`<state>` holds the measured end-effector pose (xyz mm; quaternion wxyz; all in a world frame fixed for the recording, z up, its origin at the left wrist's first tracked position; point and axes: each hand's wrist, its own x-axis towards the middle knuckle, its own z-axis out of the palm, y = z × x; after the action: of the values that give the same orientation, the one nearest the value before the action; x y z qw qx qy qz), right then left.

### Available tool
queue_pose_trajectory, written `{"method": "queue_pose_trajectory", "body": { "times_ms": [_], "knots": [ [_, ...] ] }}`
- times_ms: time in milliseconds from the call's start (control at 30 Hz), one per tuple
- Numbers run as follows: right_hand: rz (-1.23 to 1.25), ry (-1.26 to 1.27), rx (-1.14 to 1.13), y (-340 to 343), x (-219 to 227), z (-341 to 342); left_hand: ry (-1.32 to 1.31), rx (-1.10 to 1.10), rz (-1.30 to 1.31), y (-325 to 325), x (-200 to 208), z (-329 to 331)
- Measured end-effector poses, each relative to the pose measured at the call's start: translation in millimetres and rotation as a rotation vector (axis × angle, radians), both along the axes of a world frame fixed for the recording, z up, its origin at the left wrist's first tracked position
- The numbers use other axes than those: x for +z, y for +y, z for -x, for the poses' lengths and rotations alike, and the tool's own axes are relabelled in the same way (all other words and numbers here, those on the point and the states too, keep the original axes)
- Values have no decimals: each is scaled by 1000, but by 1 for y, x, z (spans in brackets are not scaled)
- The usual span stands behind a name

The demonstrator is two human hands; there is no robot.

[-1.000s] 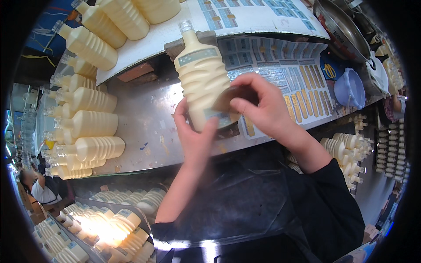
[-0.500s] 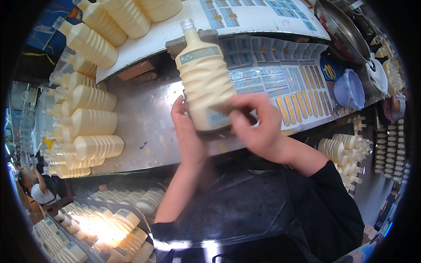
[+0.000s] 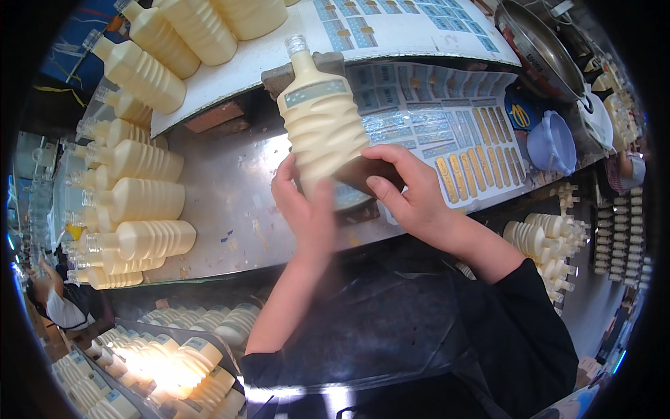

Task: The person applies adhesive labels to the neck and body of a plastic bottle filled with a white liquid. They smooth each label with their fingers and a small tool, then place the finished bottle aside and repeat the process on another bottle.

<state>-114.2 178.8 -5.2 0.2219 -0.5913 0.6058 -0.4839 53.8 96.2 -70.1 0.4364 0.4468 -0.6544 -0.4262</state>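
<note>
Two bare hands of mine were at the cream bottle [image 3: 324, 129], centre frame. My right hand [image 3: 398, 183] pinched a dark flat piece [image 3: 366, 172] over its lower front; my left hand [image 3: 301, 206], blurred, curved around its lower left edge, gripping or not I couldn't tell. Label sheets [image 3: 457, 133] lay right of centre, more bottles [image 3: 148, 159] at left.

A cream rippled bottle [image 3: 323, 131] lies neck away, partly under a flat dark piece [image 3: 366, 173].

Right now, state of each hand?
Left hand: curled at the cream bottle's base end, blurred; whether it grips cannot be told.
Right hand: closed, holding a dark flat piece at the same bottle.
</note>
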Motion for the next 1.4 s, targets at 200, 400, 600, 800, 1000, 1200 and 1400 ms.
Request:
{"method": "queue_pose_trajectory", "body": {
  "times_ms": [200,400,600,800,1000,1200,1400],
  "knots": [
    [370,501,-46,0,-10,19,142,-69,-182,-3,16,-1],
    [514,626,74,-1,18,-11,377,-67,-346,-10,3,-11],
    [512,740,279,-1,15,-41,514,-75,-448,-10,9,-13],
    [440,607,198,-3,19,-39,589,-86,-476,-7,13,-17],
    [146,401,-184,-11,13,-23,365,-66,-346,-3,10,-15],
    [15,201,-207,-9,4,-35,-244,33,124,1,16,3],
    [166,225,-220,-16,-18,-2,-166,20,61,1,11,7]
  ]
}}
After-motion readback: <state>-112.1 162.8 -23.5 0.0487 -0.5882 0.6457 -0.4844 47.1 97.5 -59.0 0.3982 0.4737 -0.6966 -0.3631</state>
